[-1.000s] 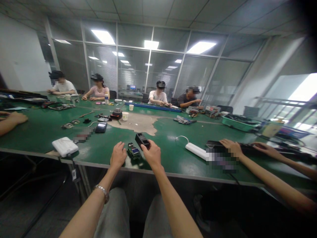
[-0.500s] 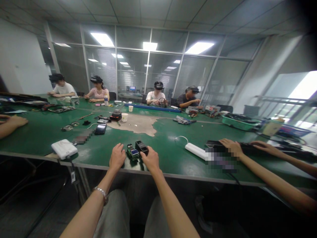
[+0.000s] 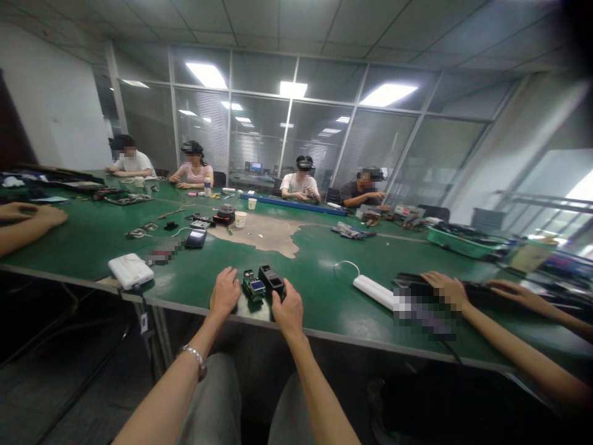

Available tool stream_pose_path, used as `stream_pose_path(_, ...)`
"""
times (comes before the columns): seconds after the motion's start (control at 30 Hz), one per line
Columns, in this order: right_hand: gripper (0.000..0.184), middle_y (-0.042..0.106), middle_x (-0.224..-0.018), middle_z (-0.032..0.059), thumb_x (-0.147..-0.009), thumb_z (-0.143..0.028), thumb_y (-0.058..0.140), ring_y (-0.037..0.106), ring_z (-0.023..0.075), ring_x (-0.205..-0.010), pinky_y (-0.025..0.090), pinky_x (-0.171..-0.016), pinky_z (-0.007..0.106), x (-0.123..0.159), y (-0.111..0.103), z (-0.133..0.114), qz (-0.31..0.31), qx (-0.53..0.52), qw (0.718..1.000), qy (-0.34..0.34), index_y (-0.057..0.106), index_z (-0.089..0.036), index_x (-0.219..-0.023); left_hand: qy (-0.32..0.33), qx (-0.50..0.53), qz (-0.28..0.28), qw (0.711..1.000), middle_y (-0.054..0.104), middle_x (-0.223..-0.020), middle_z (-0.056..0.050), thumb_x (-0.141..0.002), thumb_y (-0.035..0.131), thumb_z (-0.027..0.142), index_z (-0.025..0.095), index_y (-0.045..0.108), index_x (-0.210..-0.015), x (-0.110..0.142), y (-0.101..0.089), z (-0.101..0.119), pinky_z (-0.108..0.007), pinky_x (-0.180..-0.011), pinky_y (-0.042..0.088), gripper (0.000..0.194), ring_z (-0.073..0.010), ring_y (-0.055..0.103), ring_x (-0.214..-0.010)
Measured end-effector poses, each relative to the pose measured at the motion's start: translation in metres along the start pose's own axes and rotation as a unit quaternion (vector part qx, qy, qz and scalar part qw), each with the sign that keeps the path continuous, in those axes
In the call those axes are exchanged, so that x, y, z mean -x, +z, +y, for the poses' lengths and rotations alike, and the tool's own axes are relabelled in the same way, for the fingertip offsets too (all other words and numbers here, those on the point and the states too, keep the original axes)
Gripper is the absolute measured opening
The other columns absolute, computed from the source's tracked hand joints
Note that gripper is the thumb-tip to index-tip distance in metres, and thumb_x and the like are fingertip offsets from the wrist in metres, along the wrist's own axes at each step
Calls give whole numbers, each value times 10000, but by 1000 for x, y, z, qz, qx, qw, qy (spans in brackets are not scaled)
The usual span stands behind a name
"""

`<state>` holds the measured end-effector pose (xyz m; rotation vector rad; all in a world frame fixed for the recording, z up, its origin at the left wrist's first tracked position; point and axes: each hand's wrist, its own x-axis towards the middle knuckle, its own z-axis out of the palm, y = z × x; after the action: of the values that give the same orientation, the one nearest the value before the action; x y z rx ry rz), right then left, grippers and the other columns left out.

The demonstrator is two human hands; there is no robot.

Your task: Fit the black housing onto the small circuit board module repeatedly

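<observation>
On the green table [image 3: 319,300], near its front edge, a small green circuit board with a little screen [image 3: 254,286] stands left of a black plastic case [image 3: 271,279]. My left hand [image 3: 225,293] rests just left of the board, its fingers loosely bent and apart, holding nothing. At the near right end of the case is my right hand [image 3: 288,306], thumb and fingers around that corner. Part of its grip is hidden behind the hand itself.
A white power bank [image 3: 131,271] lies left, a white power strip [image 3: 374,290] right. Paper cups [image 3: 240,219] stand farther back. A co-worker's hands [image 3: 447,289] reach in from the right; another person's hand [image 3: 44,215] is at left. Several people sit across the table.
My view has swung slightly left, so the scene sits farther right in the picture. Both hands stay by the board and the case, with little visible change between them.
</observation>
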<state>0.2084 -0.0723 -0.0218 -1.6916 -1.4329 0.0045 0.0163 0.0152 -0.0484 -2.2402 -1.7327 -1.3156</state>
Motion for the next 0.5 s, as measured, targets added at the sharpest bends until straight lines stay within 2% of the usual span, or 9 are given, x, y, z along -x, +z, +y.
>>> stream_pose_path(0.13,569,605,-1290,208,-842,-278,571,574,299,-1193,418,-1034,392,-8,2,-5,-9,-7,1000,-14,520,-32,-1352,-3,1,3,1000,618,-1308,-151,-873,509,170,123,659,-1201,0,-1,1,-439,-1099,420,363,-267,541,-1256)
stream_pose_path(0.3,478,675,-1171,172,-839,-298,578,635,279,-1089,460,-963,369,-17,-2,-16,-9,-17,1000,-10,595,-82,-1265,-4,3,4,1000,612,-1311,-168,-875,502,166,104,659,-1190,1,-3,1,-441,-1100,420,357,-270,538,-1258)
stream_pose_path(0.5,475,682,-1178,118,-865,-417,565,644,232,-1066,465,-944,322,-24,-16,-45,14,-69,997,-9,603,-151,-1257,-11,6,6,1000,606,-1322,-148,-877,502,166,113,650,-1198,2,-2,1,-420,-1117,402,357,-261,524,-1276)
